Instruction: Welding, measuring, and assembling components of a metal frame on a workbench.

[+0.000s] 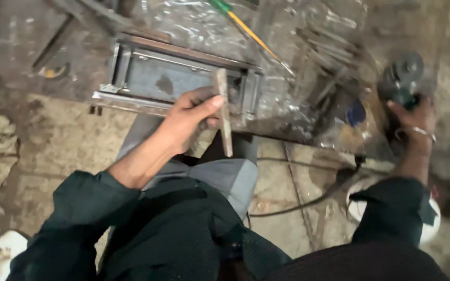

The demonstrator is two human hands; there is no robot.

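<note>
The left hand (191,117) pinches a short flat metal bar (224,112) upright just near the steel frame (178,78) on the desk (308,112), while the right hand (412,117), far right, wraps an angle grinder (403,78), kept apart.

1. There is one view only, from a camera worn on the person's head, so no second view shares any part of the scene.
2. It looks steeply down over the person's chest and dark sleeves, which fill the 6 o'clock edge, close to the lens.
3. The worktop (308,112) lies towards 12 o'clock, near enough to be within arm's reach.
4. The floor (53,140) shows from 9 o'clock round to 5 o'clock, farther below.
5. The 3 o'clock side is blurred.
</note>
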